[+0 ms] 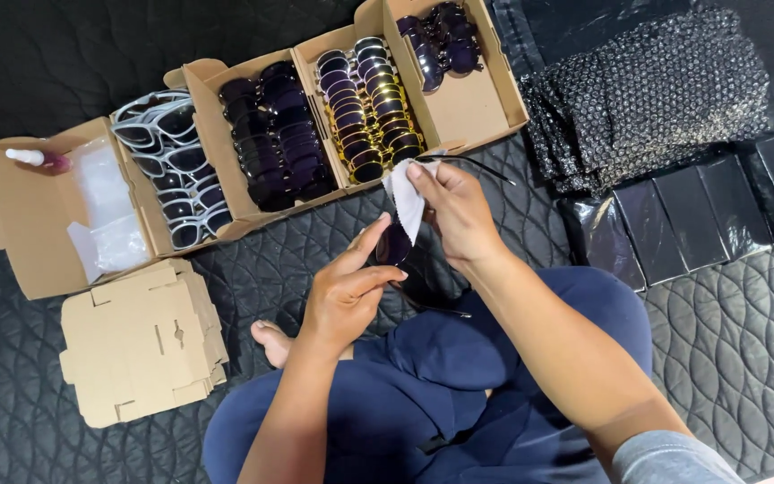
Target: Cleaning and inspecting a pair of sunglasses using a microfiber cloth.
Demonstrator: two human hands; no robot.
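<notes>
**Cloth above, lens below: sunglasses held between both hands**

Obs. 1. You hold a pair of dark sunglasses [398, 255] over your lap, in front of the row of open cardboard boxes [226, 125]. Your left hand [344, 291] grips the frame from the side nearer you, thumb up against the lens, fingers [378, 278] curled closed under it.

Obs. 2. Your right hand [455, 213] sits on the far side of the sunglasses, toward the boxes. Its fingers pinch a small white cloth [405, 199], which hangs down onto the upper edge of the lens. So the cloth lies just above and touching the lens; the lens lies below and slightly left of the pinching fingertips.

Obs. 3. Long axis: one thin temple arm runs out to the right behind your right hand, another shows below your left wrist, so the frame looks open and lies roughly along a slant from the boxes toward your knee. Exact tilt of the lens cannot be told; your hands cover much of it.

Obs. 4. Both hands are on the sunglasses or cloth; the left carries the weight, the right is free to move.

Obs. 5. Surface: dark quilted mat [727, 314] on the floor. You sit cross-legged. Left of the boxes, a stack of flat cardboard blanks [141, 341]; right of them, bubble-wrap pouches [656, 90] and flat black cases [700, 215].
</notes>
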